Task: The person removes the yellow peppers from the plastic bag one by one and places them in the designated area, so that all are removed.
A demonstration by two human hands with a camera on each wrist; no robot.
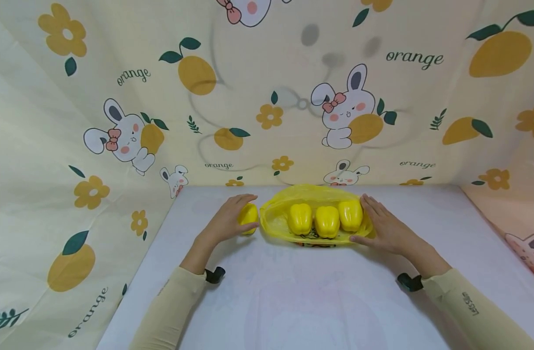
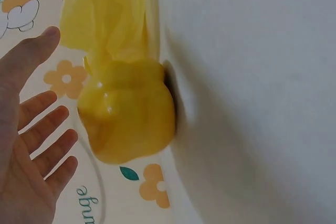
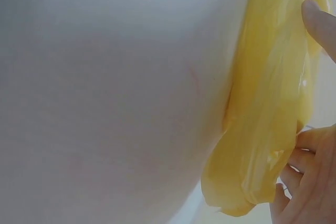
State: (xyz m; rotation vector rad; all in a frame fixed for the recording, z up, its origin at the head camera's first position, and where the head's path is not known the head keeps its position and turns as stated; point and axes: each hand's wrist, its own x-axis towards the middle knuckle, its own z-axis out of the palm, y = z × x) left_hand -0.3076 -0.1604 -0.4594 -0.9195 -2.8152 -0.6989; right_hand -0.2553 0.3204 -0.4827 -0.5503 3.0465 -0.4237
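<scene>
Beside a yellow bell pepper (image 1: 248, 218), my left hand (image 1: 226, 219) spreads its fingers and thumb. The left wrist view has the pepper (image 2: 128, 111) standing on the table, a gap between it and the hand (image 2: 31, 129). To its right lies a yellow plastic bag (image 1: 273, 231), its mouth spread wide, with three bell peppers (image 1: 327, 222) in it. My right hand (image 1: 387, 228) rests against the bag's right end, thumb at the near rim and extended fingers along the far side. In the right wrist view, folds of the bag (image 3: 257, 145) hang beside that hand.
The white table (image 1: 293, 301) reaches toward me from a cream cloth backdrop (image 1: 249, 48) printed with rabbits, oranges and flowers. A dark wrist camera (image 1: 215, 275) sits on the left wrist, another camera (image 1: 410, 282) on the right.
</scene>
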